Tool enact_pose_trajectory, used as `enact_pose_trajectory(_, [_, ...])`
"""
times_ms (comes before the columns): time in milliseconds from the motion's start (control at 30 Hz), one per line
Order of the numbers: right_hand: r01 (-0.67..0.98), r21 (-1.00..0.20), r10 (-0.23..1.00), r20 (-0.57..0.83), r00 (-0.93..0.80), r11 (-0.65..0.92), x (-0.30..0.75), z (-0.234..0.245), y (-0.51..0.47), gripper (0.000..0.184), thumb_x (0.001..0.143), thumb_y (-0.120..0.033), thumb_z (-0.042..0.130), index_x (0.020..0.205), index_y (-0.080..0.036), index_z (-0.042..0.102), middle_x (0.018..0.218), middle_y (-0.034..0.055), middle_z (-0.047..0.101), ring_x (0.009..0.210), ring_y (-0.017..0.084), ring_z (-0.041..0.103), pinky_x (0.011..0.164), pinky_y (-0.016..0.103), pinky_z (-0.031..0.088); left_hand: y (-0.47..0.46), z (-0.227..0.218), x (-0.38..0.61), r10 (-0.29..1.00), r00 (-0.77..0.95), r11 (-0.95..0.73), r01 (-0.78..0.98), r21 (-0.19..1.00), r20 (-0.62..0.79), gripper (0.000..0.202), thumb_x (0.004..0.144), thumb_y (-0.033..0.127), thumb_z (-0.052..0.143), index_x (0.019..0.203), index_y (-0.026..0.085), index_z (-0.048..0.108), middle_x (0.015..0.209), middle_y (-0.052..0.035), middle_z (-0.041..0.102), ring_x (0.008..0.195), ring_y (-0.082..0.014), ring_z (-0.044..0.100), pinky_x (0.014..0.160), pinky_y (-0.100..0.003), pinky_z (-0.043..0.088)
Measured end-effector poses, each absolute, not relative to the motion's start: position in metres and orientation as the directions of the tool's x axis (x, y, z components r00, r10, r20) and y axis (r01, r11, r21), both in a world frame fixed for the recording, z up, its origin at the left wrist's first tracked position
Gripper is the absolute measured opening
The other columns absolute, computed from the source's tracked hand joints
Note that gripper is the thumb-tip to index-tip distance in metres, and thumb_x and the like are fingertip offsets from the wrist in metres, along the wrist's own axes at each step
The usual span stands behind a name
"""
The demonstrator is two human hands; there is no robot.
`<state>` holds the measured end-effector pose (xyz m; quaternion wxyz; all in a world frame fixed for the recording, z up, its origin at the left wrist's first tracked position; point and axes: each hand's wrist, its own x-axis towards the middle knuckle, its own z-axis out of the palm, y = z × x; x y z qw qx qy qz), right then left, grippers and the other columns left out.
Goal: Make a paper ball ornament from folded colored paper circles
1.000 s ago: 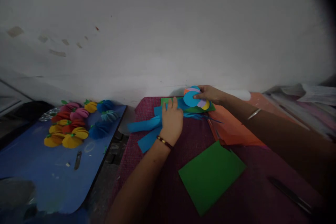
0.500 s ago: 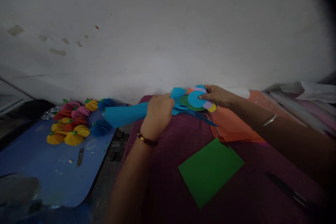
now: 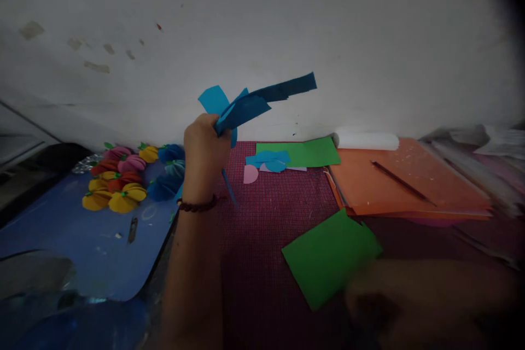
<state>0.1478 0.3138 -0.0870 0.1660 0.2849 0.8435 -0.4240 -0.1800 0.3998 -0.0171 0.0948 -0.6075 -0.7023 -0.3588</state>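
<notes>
No text, label, brand, number or sign can be read. The pale ring (image 3: 149, 212) on the blue counter (image 3: 102, 262) forms no legible letter or numeral.

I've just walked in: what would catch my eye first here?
Probably the bundle of blue paper strips that the left hand holds up against the pale wall. Next, the cluster of colourful paper shapes on the blue board at the left. Then the plain green sheet lying on the dark red cloth, nearer the camera.

Matt paper strips (image 3: 246, 110), woven-textured cloth (image 3: 266, 219)
</notes>
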Motion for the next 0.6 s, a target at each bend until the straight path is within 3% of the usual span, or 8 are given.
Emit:
enact_pose_trajectory(67, [0.619,-0.707,0.458,-0.450,-0.767,0.342,0.132,-0.087,0.345,0.020,0.079,-0.030,0.060,0.097,-0.027,0.068,0.095,0.0013,0.074,0.086,0.016,0.071,0.070,0.024,0.057,0.401,-0.018,-0.180,0.778,-0.250,-0.011,0.912,0.411,0.576,0.015,0.077,0.023,0.056,0.062,0.021,0.053,0.074,-0.0066,0.061,0.073,-0.0224,0.059,0.070,-0.037,0.046])
enact_pose_trajectory(133, [0.599,-0.689,0.625,-0.268,-0.733,0.407,0.109,-0.093,0.391,0.024,0.088,-0.032,0.052,0.102,-0.019,0.065,0.099,0.0084,0.072,0.088,0.019,0.068,0.074,0.029,0.056,0.403,-0.019,-0.180,0.772,-0.257,-0.028,0.901,0.434,0.582,0.014,0.077,0.024,0.055,0.063,0.021,0.053,0.076,-0.0072,0.060,0.076,-0.0226,0.059,0.072,-0.037,0.046])
enact_pose_trajectory(200, [0.649,-0.547,0.730,-0.097,-0.677,0.529,0.079,-0.101,0.440,0.027,0.090,-0.026,0.049,0.110,-0.015,0.064,0.109,0.0119,0.070,0.094,0.021,0.066,0.082,0.032,0.053,0.405,-0.020,-0.180,0.770,-0.256,-0.046,0.891,0.451,0.585,0.013,0.077,0.024,0.056,0.064,0.022,0.054,0.077,-0.0073,0.060,0.078,-0.0227,0.059,0.074,-0.037,0.046])
enact_pose_trajectory(267, [0.696,-0.363,0.754,0.028,-0.656,0.619,0.048,-0.111,0.479,0.033,0.091,-0.023,0.050,0.121,-0.014,0.062,0.122,0.0138,0.067,0.105,0.024,0.064,0.091,0.035,0.049,0.405,-0.021,-0.180,0.771,-0.246,-0.068,0.885,0.460,0.587,0.012,0.077,0.024,0.056,0.066,0.022,0.054,0.077,-0.0069,0.060,0.079,-0.0225,0.058,0.075,-0.037,0.046])
enact_pose_trajectory(333, [0.698,-0.235,0.726,0.048,-0.686,0.676,0.020,-0.121,0.505,0.039,0.090,-0.023,0.055,0.128,-0.015,0.059,0.131,0.0150,0.062,0.114,0.027,0.061,0.095,0.036,0.047,0.405,-0.021,-0.179,0.777,-0.230,-0.087,0.883,0.462,0.586,0.011,0.078,0.023,0.055,0.066,0.022,0.055,0.076,-0.0065,0.060,0.080,-0.0223,0.058,0.077,-0.036,0.047])
enact_pose_trajectory(433, [0.695,-0.192,0.711,0.018,-0.703,0.693,-0.008,-0.135,0.521,0.028,0.087,-0.019,0.060,0.113,-0.016,0.067,0.123,0.0144,0.067,0.112,0.029,0.061,0.095,0.036,0.046,0.403,-0.021,-0.176,0.796,-0.202,-0.109,0.880,0.463,0.571,0.013,0.079,0.021,0.054,0.067,0.021,0.055,0.078,-0.0068,0.060,0.083,-0.0228,0.059,0.078,-0.036,0.047])
enact_pose_trajectory(533, [0.742,-0.171,0.757,0.035,-0.653,0.648,-0.016,-0.142,0.527,0.022,0.092,-0.016,0.050,0.098,-0.016,0.071,0.109,0.0156,0.071,0.104,0.028,0.064,0.091,0.037,0.045,0.402,-0.019,-0.173,0.815,-0.182,-0.105,0.887,0.449,0.550,0.014,0.081,0.018,0.053,0.067,0.021,0.055,0.080,-0.0075,0.061,0.086,-0.0235,0.060,0.080,-0.037,0.047])
enact_pose_trajectory(600, [0.785,-0.169,0.802,0.079,-0.592,0.596,-0.011,-0.137,0.531,0.029,0.095,-0.016,0.043,0.102,-0.015,0.071,0.108,0.0162,0.071,0.101,0.029,0.065,0.088,0.038,0.045,0.401,-0.018,-0.171,0.824,-0.178,-0.087,0.898,0.431,0.538,0.013,0.081,0.017,0.053,0.068,0.020,0.055,0.081,-0.0077,0.062,0.086,-0.0232,0.060,0.080,-0.037,0.047])
